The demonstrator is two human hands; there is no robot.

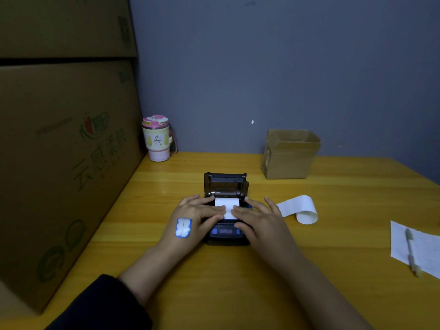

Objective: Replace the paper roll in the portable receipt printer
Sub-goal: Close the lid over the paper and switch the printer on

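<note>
The black portable printer (225,232) sits mid-table with its lid (225,184) swung open toward the wall. A white paper roll (226,202) lies in its bay, its loose end drawn forward over the front edge. My left hand (198,214) and my right hand (256,216) rest on either side of the printer, fingertips pressing the paper's loose end flat. A blue-edged sticker sits on the back of my left hand. A second strip of white paper (300,209), partly curled, lies on the table just right of my right hand.
A small open cardboard box (289,154) stands at the back right. A pink-lidded tumbler (158,138) stands at the back left against large cardboard cartons (64,163) along the left edge. A sheet of paper (423,246) with a pen (410,250) lies at the right edge.
</note>
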